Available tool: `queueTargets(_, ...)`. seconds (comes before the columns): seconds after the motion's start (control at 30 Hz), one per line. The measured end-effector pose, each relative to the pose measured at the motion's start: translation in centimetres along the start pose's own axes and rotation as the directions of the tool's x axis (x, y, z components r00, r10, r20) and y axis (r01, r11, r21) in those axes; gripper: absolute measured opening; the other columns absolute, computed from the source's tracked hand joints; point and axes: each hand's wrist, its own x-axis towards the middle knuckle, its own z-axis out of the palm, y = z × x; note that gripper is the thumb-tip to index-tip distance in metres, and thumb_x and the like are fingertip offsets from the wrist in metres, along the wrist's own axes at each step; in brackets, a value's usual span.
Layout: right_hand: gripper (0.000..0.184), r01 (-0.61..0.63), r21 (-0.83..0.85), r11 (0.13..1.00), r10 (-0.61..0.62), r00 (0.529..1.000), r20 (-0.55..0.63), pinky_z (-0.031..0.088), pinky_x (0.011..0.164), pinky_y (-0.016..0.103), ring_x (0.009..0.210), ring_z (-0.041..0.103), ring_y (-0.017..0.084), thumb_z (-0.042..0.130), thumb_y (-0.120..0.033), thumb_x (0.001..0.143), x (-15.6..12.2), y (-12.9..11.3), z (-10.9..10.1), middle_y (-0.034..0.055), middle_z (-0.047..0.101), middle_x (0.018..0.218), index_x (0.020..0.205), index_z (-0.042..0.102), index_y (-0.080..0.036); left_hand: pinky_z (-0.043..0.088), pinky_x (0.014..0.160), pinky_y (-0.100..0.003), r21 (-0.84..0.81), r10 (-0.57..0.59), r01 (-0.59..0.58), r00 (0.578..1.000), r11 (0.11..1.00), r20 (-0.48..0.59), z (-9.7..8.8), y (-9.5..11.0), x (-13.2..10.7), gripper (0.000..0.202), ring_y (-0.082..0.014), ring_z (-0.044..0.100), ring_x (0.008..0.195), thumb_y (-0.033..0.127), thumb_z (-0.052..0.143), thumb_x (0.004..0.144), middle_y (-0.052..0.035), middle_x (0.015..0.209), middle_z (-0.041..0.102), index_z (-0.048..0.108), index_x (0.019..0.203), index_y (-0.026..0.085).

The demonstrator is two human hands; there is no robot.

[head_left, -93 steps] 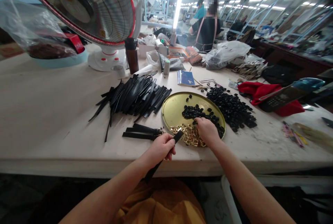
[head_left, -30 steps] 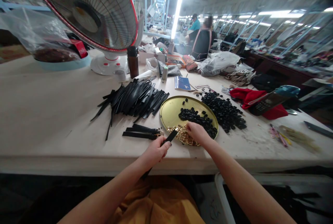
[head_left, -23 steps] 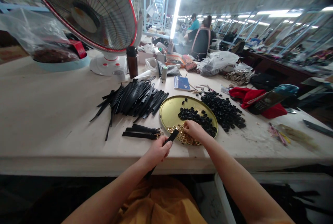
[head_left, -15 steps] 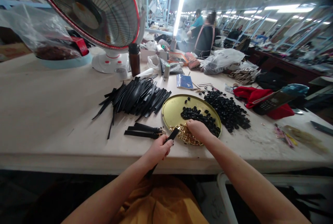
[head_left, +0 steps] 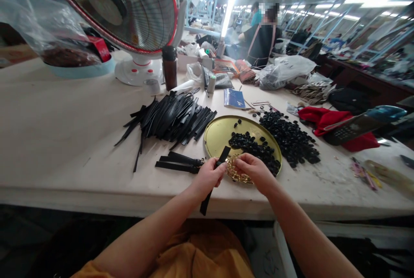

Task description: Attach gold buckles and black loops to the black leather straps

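My left hand (head_left: 210,176) is closed on a black strap (head_left: 223,154), whose upper end sticks out past the thumb and whose tail hangs toward the table edge. Close to its right, my right hand (head_left: 251,169) has thumb and fingers pinched together; whatever they hold is too small to make out. Both hands are at the near rim of a round gold tray (head_left: 215,133). Small gold metal buckles (head_left: 241,176) lie in the tray beneath my right hand, beside a heap of black round pieces (head_left: 247,142). Several straps with gold fittings (head_left: 176,166) lie left of my left hand.
A pile of loose black straps (head_left: 171,116) lies left of the tray, and more black pieces (head_left: 289,138) lie right of it. A fan (head_left: 139,69), a brown bottle (head_left: 170,69) and a blue booklet (head_left: 234,98) stand or lie behind. A person (head_left: 261,43) is farther back.
My right hand has lifted from the gold buckles and turned toward the strap. My left hand has moved slightly right and up with the strap, now nearer the right hand.
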Motion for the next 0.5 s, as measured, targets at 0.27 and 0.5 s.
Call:
queueTargets(0.27, 0.034, -0.117, 0.395, 0.911, 0.089, 0.992, 0.089, 0.045, 0.060, 0.027, 0.057, 0.054, 0.009, 0.073, -0.039, 0.060, -2.3, -0.3, 3.9, -0.0014, 0.061, 0.068, 0.082, 0.059, -0.017, 0.022, 0.033, -0.016, 0.121, 0.001, 0.007, 0.998, 0.993, -0.067, -1.1, 0.6, -0.9, 0.023, -0.0030, 0.029, 0.033, 0.037, 0.054, 0.074, 0.0096, 0.042, 0.037, 0.047, 0.077, 0.015)
queueTargets(0.5, 0.031, -0.042, 0.374, 0.926, 0.039, 0.999, 0.015, 0.044, 0.053, 0.024, 0.051, 0.052, 0.008, 0.071, -0.039, 0.061, -2.8, 0.0, 5.3, -0.0043, 0.057, 0.063, 0.077, 0.056, -0.018, 0.030, 0.041, -0.017, 0.276, 0.086, -0.065, 0.994, 0.959, -0.065, -1.4, 0.7, -2.2, 0.024, -0.0057, 0.038, 0.041, 0.038, 0.052, 0.077, 0.0063, 0.050, 0.044, 0.051, 0.079, 0.014)
